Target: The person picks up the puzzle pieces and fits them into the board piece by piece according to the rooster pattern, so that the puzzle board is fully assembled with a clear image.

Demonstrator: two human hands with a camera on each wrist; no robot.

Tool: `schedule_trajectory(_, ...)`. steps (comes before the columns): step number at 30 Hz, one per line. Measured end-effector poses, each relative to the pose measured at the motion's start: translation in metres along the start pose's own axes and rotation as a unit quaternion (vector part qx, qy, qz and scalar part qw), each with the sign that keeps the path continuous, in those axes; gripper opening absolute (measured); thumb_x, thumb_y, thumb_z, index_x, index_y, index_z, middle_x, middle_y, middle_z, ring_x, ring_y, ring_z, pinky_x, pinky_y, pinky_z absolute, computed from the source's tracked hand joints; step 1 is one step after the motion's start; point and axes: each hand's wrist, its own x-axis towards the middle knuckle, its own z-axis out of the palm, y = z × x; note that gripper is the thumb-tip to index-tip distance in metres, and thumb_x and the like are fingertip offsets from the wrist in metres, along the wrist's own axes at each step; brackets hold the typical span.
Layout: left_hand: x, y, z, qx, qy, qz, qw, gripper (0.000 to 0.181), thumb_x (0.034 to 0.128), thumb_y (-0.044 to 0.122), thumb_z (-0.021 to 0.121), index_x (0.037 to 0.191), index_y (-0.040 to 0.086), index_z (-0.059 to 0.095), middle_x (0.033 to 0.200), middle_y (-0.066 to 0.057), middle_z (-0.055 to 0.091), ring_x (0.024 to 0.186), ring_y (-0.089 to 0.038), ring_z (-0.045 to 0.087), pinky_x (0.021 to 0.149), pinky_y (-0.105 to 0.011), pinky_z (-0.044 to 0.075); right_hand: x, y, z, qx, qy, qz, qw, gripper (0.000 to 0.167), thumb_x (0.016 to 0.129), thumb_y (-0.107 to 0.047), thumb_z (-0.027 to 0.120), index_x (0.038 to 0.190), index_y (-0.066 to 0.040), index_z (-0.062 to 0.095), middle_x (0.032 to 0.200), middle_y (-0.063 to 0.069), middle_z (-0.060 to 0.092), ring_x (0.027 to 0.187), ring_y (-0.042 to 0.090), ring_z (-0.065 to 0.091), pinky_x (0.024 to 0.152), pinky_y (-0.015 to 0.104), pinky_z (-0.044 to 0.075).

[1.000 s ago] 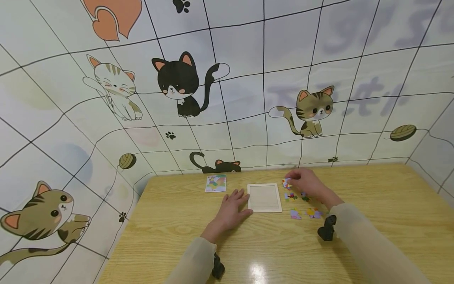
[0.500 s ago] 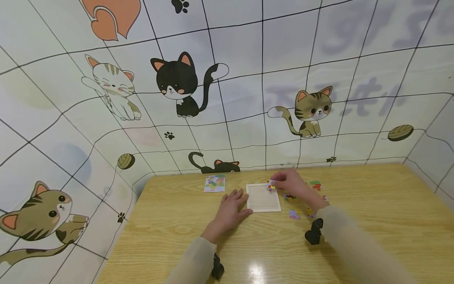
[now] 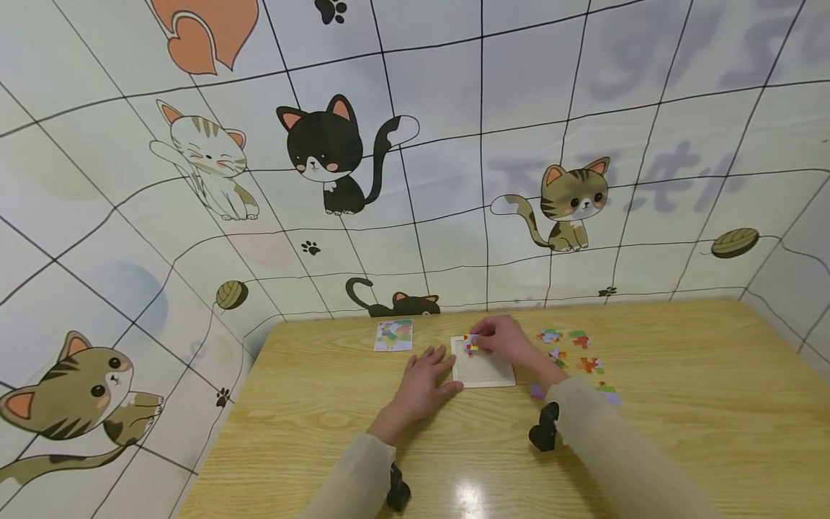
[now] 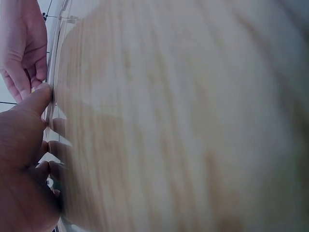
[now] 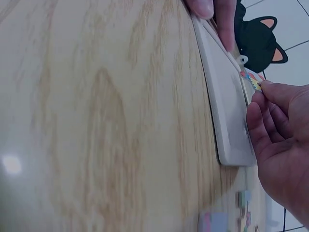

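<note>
Between thumb and fingers my right hand [image 3: 504, 340] pinches a colourful jigsaw piece [image 3: 470, 344], held at the upper left corner of a pale puzzle frame [image 3: 483, 384]. The right wrist view shows the same piece [image 5: 253, 82] tilted at the fingertips, over the far end of the frame [image 5: 224, 111]. My left hand [image 3: 421, 386] lies with fingers spread on the table, its fingertips and thumb at the frame's left edge. In the left wrist view the left hand [image 4: 24, 150] is partly cut off, and the piece is almost hidden behind its thumb.
Several loose jigsaw pieces [image 3: 589, 365] lie on the wooden table [image 3: 311, 418] right of the frame, some partly covered by the right forearm. A small picture card [image 3: 393, 335] lies at the back left. A wall with printed cats [image 3: 340, 194] rises behind the table.
My right hand has carried the jigsaw piece leftward from the loose pieces, across the frame's top edge to its upper left corner. The left hand has stayed in place.
</note>
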Motion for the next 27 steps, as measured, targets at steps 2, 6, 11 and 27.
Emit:
schedule_trajectory(2,0.000,-0.001,0.001,-0.003,-0.001,0.001,1.0000,0.058,0.1014,0.038,0.065,0.148,0.006,0.055,0.161,-0.016,0.039,0.151,-0.037,0.030,0.119,-0.062,0.019,0.002,-0.002,0.004,-0.006,0.003,0.001,1.0000,0.015,0.094,-0.003,0.070,0.105,0.006,0.073,0.075,0.003,0.068,0.062,0.013,0.056,0.059,0.028,0.046)
schedule_trajectory(6,0.001,-0.004,0.002,-0.008,0.002,0.005,1.0000,0.057,0.1010,0.037,0.066,0.148,0.006,0.055,0.160,-0.016,0.039,0.151,-0.037,0.030,0.118,-0.062,0.019,0.005,-0.004,0.011,-0.023,0.011,0.008,0.9996,0.013,0.094,-0.002,0.070,0.104,0.005,0.074,0.077,0.004,0.069,0.061,0.011,0.056,0.061,0.029,0.047)
schedule_trajectory(11,0.001,-0.006,0.002,-0.009,-0.002,0.009,0.9999,0.057,0.1011,0.036,0.066,0.149,0.006,0.055,0.160,-0.016,0.039,0.151,-0.038,0.029,0.119,-0.063,0.018,0.008,-0.003,0.017,-0.050,0.027,0.019,0.9982,0.011,0.092,-0.002,0.071,0.102,0.003,0.075,0.086,0.006,0.072,0.070,0.013,0.061,0.066,0.029,0.051)
schedule_trajectory(27,-0.001,-0.006,0.000,-0.006,0.004,0.023,0.9997,0.057,0.1014,0.035,0.065,0.149,0.006,0.054,0.160,-0.017,0.039,0.150,-0.039,0.029,0.118,-0.064,0.020,0.006,-0.007,0.028,-0.093,0.032,0.009,0.9951,0.011,0.093,0.000,0.068,0.103,0.004,0.071,0.091,0.008,0.068,0.088,0.023,0.061,0.082,0.042,0.052)
